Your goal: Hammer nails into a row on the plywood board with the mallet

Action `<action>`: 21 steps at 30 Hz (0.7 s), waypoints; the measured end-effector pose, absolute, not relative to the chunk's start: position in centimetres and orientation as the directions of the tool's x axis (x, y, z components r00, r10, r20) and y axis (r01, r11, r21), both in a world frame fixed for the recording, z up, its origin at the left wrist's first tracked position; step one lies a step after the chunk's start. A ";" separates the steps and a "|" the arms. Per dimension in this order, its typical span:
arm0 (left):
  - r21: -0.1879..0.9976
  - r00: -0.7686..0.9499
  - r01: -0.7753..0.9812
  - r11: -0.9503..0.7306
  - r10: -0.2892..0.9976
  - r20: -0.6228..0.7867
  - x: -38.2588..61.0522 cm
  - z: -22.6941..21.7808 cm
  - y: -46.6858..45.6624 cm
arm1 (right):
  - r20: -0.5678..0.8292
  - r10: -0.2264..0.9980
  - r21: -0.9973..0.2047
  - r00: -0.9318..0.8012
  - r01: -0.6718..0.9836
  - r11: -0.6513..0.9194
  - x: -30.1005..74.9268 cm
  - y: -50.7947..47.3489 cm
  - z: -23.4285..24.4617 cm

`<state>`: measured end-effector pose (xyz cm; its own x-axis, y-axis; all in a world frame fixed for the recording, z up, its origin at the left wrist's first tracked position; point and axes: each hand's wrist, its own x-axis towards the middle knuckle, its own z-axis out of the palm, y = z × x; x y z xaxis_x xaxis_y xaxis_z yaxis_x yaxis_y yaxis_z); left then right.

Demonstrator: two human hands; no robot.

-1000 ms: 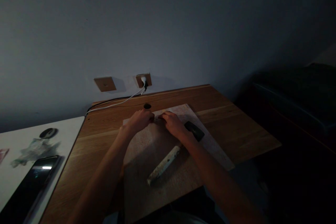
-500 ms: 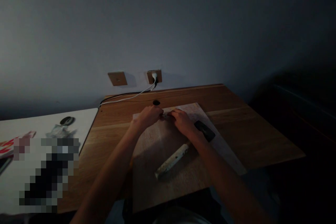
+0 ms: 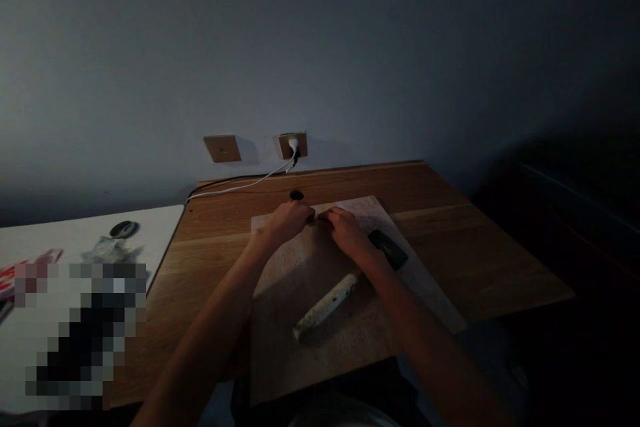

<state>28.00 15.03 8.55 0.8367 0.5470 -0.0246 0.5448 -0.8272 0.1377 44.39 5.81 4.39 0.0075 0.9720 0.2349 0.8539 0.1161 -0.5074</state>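
My left hand and my right hand meet over the far part of a pale board. Both have their fingers curled into a pinch, the fingertips nearly touching. Whatever small thing lies between them is too dark and small to make out. Under my right forearm lies a mallet-like tool: its pale, speckled handle points toward me, and a dark block-shaped head shows on the other side of the forearm, which hides where they join.
The board rests on a wooden desk against a wall. A socket has plugs and cables running left. On a white table lie a dark round object, crumpled clear plastic and a red-and-white packet.
My fingertips have shifted slightly, the left hand's moving a little closer to the right's. The view has drifted a touch; the tool stays on the board.
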 end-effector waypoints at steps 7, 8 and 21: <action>0.172 0.870 0.482 -0.859 0.492 0.019 28.1 7.8 15.6 | 0.236 0.971 -0.511 0.037 0.855 0.092 44.5 5.9 4.4; 0.165 0.874 0.475 -0.864 0.485 0.025 28.1 7.7 15.6 | 0.237 0.971 -0.513 0.037 0.854 0.092 44.6 5.9 4.4; 0.159 0.894 0.436 -0.886 0.447 0.041 28.4 7.3 15.3 | 0.242 0.970 -0.518 0.024 0.848 0.108 44.5 6.0 4.4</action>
